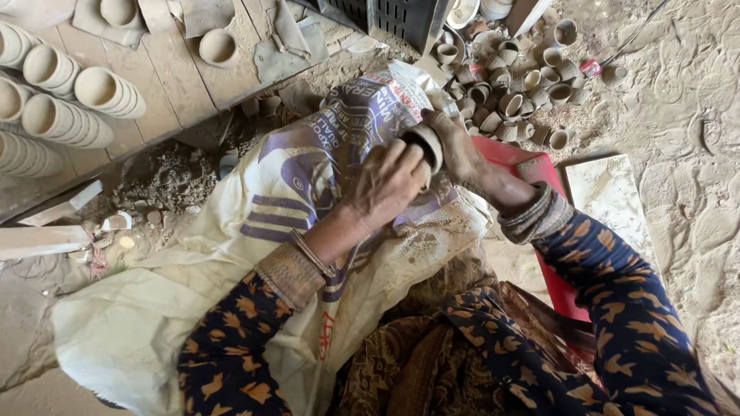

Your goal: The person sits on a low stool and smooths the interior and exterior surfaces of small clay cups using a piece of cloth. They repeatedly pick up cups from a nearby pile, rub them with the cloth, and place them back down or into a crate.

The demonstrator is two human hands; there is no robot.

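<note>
A small unfired clay cup (pixel 424 145) is held over my lap between both hands. My right hand (pixel 459 146) grips the cup from its far side. My left hand (pixel 387 182) presses on the cup's near side, fingers curled against its wall; whether something is in those fingers is hidden. Both wrists wear bangles and dark sleeves with an orange pattern. A white woven sack (pixel 246 230) with purple print lies spread across my lap under the hands.
A heap of several small clay cups (pixel 518 81) lies on the dusty ground beyond the hands. Stacked rows of clay cups (pixel 37 102) rest on wooden boards at the upper left. A black plastic crate (pixel 386 8) stands at the top. A red seat (pixel 522 161) and a pale slab (pixel 611 193) lie at right.
</note>
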